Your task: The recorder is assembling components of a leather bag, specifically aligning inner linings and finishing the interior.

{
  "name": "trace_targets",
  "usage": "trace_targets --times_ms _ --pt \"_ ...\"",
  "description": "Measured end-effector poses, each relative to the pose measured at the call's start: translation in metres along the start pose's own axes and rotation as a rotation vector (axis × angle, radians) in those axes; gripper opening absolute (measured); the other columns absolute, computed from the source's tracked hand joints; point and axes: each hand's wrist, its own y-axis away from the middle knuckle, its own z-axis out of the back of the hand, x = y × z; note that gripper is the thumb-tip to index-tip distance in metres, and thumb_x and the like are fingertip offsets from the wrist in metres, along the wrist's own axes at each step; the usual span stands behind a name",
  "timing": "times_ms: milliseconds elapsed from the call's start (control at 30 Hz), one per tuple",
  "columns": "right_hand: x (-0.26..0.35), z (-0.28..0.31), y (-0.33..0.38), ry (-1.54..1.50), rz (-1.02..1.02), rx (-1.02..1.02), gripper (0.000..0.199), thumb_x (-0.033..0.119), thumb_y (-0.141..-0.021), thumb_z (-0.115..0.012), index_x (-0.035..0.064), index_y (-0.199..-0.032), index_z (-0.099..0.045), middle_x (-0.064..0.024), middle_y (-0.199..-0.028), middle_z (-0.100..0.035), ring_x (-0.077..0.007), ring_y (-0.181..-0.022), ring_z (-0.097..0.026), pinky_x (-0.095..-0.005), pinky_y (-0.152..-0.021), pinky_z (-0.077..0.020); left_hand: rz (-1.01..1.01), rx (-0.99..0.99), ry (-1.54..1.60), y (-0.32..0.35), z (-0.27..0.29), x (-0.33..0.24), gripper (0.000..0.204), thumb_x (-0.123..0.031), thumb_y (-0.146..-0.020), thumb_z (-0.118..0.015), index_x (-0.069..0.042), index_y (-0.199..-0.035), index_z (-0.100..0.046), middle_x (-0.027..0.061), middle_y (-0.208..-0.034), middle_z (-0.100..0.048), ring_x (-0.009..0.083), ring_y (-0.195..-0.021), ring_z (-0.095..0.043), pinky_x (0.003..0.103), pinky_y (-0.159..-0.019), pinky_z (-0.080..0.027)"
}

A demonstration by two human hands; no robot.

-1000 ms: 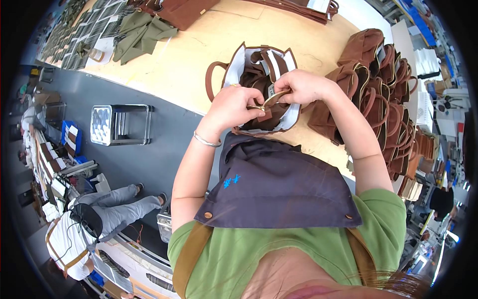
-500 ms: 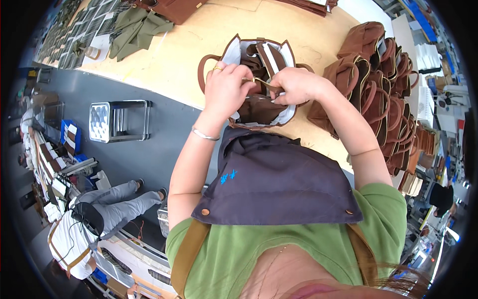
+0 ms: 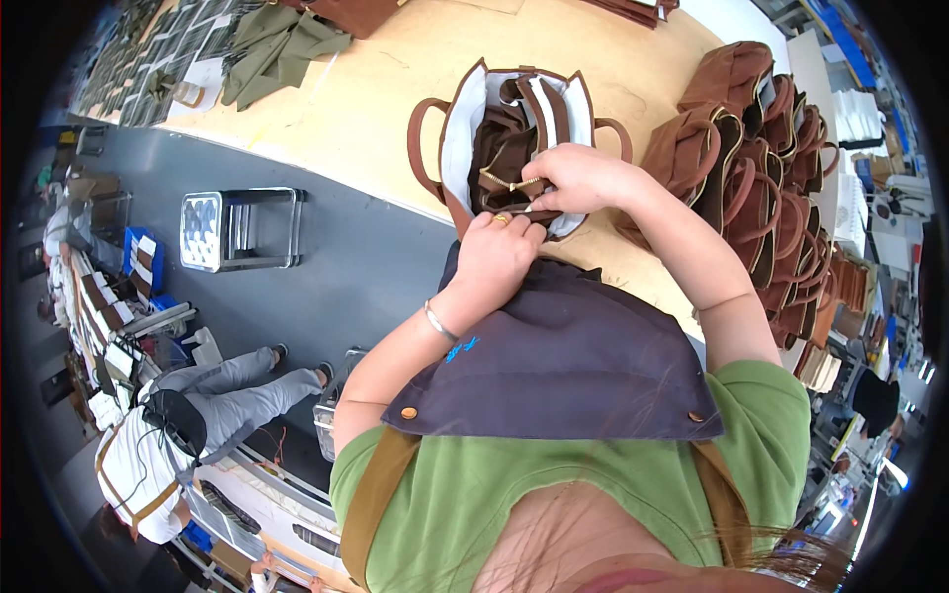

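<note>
Now the left hand and right hand both pinch the open brown bag at the worktop edge; it could probably slip off.

Worn on the head, looking steeply down over chest and apron at a desk close below. Fisheye, wide: straight edges bent near the rim, dark corners. Forearms entering from below, meeting at a bag near centre-top. Floor to the left. One view only.
</note>
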Motion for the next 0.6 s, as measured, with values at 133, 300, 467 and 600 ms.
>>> trace_targets --times_ms 133,300,467,600 --pt "0.016 0.05 -0.001 -0.311 -0.24 0.244 0.025 0.019 -0.09 -0.069 0.0015 -0.107 -0.065 -0.0159 -0.087 -0.069 -0.0271 -0.088 -0.068 -0.0384 -0.076 -0.052 0.033 -0.222 0.136 -0.013 0.022 0.016 0.007 -0.01 -0.074 -0.075 -0.012 -0.079 -0.069 0.0023 -0.075 -0.061 0.0248 -0.073 -0.061 0.039 -0.064 -0.048" --pt "0.031 0.103 0.007 -0.128 0.129 0.133 0.02 0.015 -0.088 -0.068 0.0035 -0.105 -0.066 -0.0082 -0.087 -0.069 -0.0179 -0.077 -0.061 -0.0332 -0.073 -0.051 0.033 -0.222 0.358 -0.027 0.094 0.02 0.014 -0.003 -0.075 -0.077 -0.006 -0.087 -0.071 0.0044 -0.076 -0.064 0.0227 -0.072 -0.06 0.034 -0.066 -0.05" --pt "0.028 0.1 -0.002 -0.185 0.127 0.152 0.023 0.016 -0.085 -0.069 0.0035 -0.105 -0.067 -0.0098 -0.085 -0.069 -0.0201 -0.079 -0.062 -0.0343 -0.074 -0.0507 0.222 -0.163 0.608 -0.027 0.086 0.024 0.015 -0.008 -0.079 -0.08 -0.004 -0.089 -0.07 0.0064 -0.089 -0.068 0.0167 -0.078 -0.062 0.03 -0.07 -0.052" --pt "0.025 0.101 -0.003 -0.249 0.105 0.206 0.025 0.015 -0.083 -0.071 0.0041 -0.105 -0.068 -0.009 -0.085 -0.069 -0.0187 -0.077 -0.061 -0.033 -0.074 -0.0504 0.097 -0.247 0.615 -0.028 0.08 0.03 0.016 -0.012 -0.08 -0.077 -0.003 -0.088 -0.067 0.0101 -0.092 -0.067 0.0246 -0.08 -0.064 0.035 -0.072 -0.052"
